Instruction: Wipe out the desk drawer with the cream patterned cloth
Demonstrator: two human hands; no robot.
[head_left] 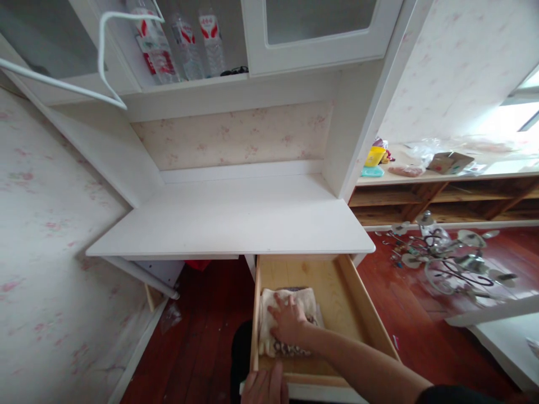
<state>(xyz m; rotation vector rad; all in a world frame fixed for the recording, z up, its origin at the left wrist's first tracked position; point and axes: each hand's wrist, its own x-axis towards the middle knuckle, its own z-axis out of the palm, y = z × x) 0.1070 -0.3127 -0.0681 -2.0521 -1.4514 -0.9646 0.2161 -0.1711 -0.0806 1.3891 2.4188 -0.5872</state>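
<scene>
Head view: left hand (264, 387) grips front edge of open wooden drawer (357, 314). Right hand (288, 321) flat, fingers spread, pressing folded cloth (269, 314) in drawer's near-left part. Beyond: white desk top (236, 216), water bottles (185, 42) on shelf above.

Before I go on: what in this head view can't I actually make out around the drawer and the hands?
- Folded cloth in the drawer: its middle is covered by the right hand, head view.
- Left hand on the drawer front: cut off by the bottom edge.
- Drawer's back end: hidden under the desk top.
- Bottle labels on the shelf: too small to read.
</scene>
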